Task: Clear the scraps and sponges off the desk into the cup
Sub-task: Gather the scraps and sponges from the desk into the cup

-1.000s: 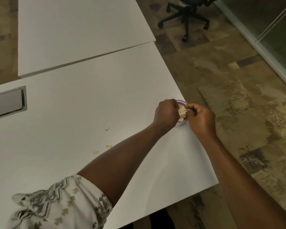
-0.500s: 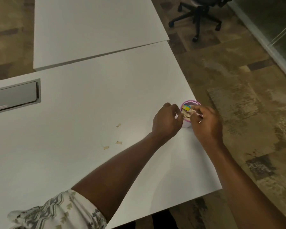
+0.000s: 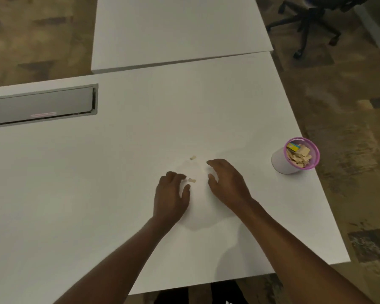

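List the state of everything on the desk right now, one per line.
cup: upright near the desk's right edge, full of scraps
far scrap: loose on the desk
near scrap: loose, between the hands
left hand: open, empty
right hand: open, empty
desk hatch: closed

White desk (image 3: 140,150), pink-rimmed white cup (image 3: 282,161), tan scraps (image 3: 192,180), mottled brown floor (image 3: 349,132).
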The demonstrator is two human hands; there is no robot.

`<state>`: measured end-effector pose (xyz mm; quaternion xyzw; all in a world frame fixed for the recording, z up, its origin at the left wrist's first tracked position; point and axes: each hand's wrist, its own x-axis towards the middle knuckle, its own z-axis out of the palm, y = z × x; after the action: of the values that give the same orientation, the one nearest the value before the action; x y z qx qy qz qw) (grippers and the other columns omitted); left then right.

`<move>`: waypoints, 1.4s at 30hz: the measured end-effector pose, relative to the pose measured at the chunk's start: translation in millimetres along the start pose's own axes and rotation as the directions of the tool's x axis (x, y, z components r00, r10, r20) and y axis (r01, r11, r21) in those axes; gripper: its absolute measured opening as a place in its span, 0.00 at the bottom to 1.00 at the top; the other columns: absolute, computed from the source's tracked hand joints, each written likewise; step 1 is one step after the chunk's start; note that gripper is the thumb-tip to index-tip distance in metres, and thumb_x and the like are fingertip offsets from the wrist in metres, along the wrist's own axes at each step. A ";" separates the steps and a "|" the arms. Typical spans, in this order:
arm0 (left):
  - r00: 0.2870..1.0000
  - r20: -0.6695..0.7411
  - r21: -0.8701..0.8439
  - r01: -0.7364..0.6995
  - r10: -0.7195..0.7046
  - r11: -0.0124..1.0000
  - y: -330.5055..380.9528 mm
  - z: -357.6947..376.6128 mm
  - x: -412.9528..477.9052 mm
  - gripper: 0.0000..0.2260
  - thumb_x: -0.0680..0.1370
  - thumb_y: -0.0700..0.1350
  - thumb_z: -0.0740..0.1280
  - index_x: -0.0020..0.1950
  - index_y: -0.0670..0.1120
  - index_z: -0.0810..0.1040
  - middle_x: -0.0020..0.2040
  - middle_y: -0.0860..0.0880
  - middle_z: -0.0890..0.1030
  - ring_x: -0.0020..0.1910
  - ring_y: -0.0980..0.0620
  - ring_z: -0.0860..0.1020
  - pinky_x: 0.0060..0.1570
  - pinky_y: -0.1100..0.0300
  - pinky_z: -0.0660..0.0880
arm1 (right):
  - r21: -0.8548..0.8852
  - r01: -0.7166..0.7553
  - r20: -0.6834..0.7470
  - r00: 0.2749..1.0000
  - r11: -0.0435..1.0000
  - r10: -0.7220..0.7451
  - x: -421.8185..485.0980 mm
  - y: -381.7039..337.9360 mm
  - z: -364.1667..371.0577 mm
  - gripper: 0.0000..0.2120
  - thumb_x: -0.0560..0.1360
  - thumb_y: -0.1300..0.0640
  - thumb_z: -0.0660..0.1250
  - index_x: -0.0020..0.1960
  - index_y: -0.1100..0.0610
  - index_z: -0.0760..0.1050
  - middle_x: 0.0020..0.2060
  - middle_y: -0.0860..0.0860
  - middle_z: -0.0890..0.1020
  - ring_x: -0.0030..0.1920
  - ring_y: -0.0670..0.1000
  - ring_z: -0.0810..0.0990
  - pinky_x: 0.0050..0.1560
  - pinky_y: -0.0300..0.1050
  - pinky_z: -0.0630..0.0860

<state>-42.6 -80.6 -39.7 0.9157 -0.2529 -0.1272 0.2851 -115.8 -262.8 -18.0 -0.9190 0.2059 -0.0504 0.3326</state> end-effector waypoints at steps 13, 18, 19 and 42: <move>0.998 0.057 0.287 0.004 -0.021 0.958 -100.0 -8.1 -21.1 0.28 0.84 0.54 0.49 0.83 0.45 0.54 0.83 0.46 0.50 0.82 0.45 0.50 0.79 0.43 0.53 | -0.318 0.203 0.345 0.935 0.926 -0.086 45.0 -25.4 43.4 0.23 0.69 0.70 0.61 0.64 0.64 0.72 0.64 0.56 0.71 0.63 0.60 0.70 0.51 0.56 0.77; 1.000 0.028 0.297 0.001 -0.009 0.955 -99.9 -2.9 -24.6 0.28 0.84 0.51 0.51 0.83 0.46 0.50 0.84 0.46 0.48 0.83 0.46 0.46 0.79 0.43 0.51 | -0.327 0.245 0.304 0.942 0.913 -0.144 15.2 -28.4 56.1 0.21 0.68 0.71 0.59 0.60 0.64 0.74 0.56 0.57 0.74 0.55 0.60 0.73 0.41 0.54 0.79; 1.000 0.027 0.299 0.001 -0.010 0.954 -100.0 -2.9 -24.8 0.28 0.84 0.51 0.51 0.83 0.46 0.50 0.84 0.47 0.48 0.83 0.46 0.46 0.79 0.43 0.51 | -0.304 0.255 0.306 0.939 0.918 -0.159 7.5 -30.5 58.5 0.22 0.68 0.71 0.59 0.61 0.64 0.74 0.57 0.57 0.74 0.55 0.60 0.73 0.42 0.54 0.79; 0.999 0.049 0.309 0.002 -0.018 0.951 -100.7 -4.4 -24.7 0.28 0.85 0.52 0.50 0.83 0.46 0.48 0.84 0.47 0.45 0.82 0.47 0.43 0.80 0.43 0.50 | -0.283 -0.098 0.150 0.978 0.954 0.145 -62.6 -28.8 49.6 0.31 0.79 0.49 0.60 0.78 0.62 0.59 0.78 0.58 0.59 0.78 0.57 0.56 0.76 0.53 0.60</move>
<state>-22.3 6.1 -93.0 0.9468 -0.2721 -0.1109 0.1311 -151.5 -187.7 -35.4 -0.9427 0.2381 0.0772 0.2207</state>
